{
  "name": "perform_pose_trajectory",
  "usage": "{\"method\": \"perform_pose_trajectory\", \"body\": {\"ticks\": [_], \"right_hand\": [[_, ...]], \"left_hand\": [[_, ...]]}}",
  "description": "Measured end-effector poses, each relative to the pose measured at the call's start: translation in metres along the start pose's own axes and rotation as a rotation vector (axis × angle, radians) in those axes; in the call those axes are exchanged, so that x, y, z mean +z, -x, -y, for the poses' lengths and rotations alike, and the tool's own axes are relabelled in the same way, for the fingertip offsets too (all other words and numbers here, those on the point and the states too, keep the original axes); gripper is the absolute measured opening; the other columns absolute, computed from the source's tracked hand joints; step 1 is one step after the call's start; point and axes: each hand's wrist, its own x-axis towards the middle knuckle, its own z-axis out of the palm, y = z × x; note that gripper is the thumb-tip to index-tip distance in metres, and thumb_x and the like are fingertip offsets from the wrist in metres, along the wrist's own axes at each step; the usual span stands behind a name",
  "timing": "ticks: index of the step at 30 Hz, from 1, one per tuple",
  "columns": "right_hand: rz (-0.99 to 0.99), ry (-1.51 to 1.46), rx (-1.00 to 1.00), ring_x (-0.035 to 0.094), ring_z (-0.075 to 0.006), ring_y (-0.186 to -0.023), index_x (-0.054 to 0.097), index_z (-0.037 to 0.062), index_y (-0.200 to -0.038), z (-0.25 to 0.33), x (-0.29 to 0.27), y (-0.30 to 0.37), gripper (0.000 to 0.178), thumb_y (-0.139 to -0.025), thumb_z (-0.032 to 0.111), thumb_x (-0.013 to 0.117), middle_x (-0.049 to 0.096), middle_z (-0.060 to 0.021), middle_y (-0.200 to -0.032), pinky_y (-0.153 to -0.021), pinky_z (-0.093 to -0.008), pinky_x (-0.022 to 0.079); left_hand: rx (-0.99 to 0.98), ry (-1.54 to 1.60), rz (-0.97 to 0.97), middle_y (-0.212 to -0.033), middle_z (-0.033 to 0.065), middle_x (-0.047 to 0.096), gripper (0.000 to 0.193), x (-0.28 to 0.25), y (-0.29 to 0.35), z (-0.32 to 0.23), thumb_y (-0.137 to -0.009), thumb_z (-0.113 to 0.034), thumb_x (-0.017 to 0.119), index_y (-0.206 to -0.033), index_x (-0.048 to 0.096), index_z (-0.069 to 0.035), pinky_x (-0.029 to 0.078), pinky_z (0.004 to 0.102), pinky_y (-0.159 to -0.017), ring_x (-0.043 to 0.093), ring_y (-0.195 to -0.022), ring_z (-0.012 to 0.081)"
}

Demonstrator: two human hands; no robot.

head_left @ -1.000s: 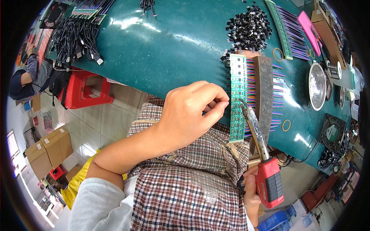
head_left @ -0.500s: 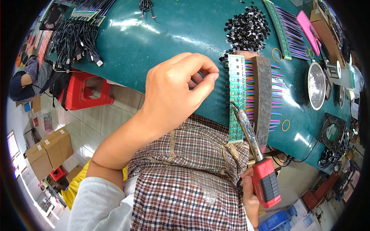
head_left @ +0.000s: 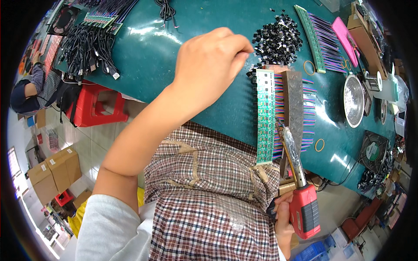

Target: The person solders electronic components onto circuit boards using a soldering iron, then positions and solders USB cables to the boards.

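My left hand (head_left: 209, 65) is over the table with thumb and forefinger pinched together, at the left edge of a pile of small black connectors (head_left: 278, 39). Whether anything is in the pinch is hidden. My right hand (head_left: 284, 222) grips a soldering iron (head_left: 305, 209) with a red and black handle, low at the table's front edge. Its tip points up beside a long green circuit board (head_left: 264, 117). Red, blue and dark wires run from the board's right side under a dark weighted bar (head_left: 293, 102). Black pieces line the board's left edge.
Another wired board (head_left: 311, 39) lies at the far right near a pink tray (head_left: 345, 37). A metal bowl (head_left: 353, 101), a solder spool (head_left: 374, 82) and a fan (head_left: 375, 150) stand on the right. Black cables (head_left: 89, 50) fill the back left; a red stool (head_left: 96, 108) is below.
My left hand has moved up and away from the board, toward the connector pile. The soldering iron's tip has shifted right, off the board's face toward the wires.
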Motion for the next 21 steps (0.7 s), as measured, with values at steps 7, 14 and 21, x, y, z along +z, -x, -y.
{"method": "perform_pose_trajectory", "body": {"ticks": [7,14,21], "right_hand": [[-0.002,0.022,-0.007,0.068,-0.0277,-0.065,0.07,0.0046,-0.084,-0.003,-0.002,0.001,0.01,-0.086,0.011,0.076,0.071,-0.008,-0.074,-0.066,-0.0379,0.053],[-0.019,0.019,0.013,0.069,-0.028,-0.066,0.07,0.0049,-0.085,0.001,-0.003,-0.001,0.009,-0.086,0.011,0.076,0.071,-0.0077,-0.074,-0.068,-0.0385,0.054],[0.005,0.016,0.009,0.069,-0.0288,-0.067,0.07,0.005,-0.085,-0.002,-0.005,0.0,0.007,-0.085,0.01,0.075,0.072,-0.0076,-0.075,-0.069,-0.0395,0.054]], "left_hand": [[0.079,-0.034,0.047,-0.087,0.0046,0.072,0.014,0.028,-0.022,0.004,-0.089,-0.02,0.081,-0.089,0.074,-0.008,0.057,0.0383,-0.069,0.074,-0.078,0.0215],[0.014,-0.052,0.109,-0.087,0.0051,0.075,0.014,0.0,-0.015,0.006,-0.088,-0.017,0.081,-0.088,0.072,-0.006,0.059,0.0334,-0.068,0.076,-0.074,0.0192],[-0.02,0.077,0.125,-0.096,0.008,0.077,0.014,-0.029,0.011,0.005,-0.097,-0.006,0.076,-0.11,0.078,-0.003,0.061,0.027,-0.071,0.077,-0.081,0.0153]]}}
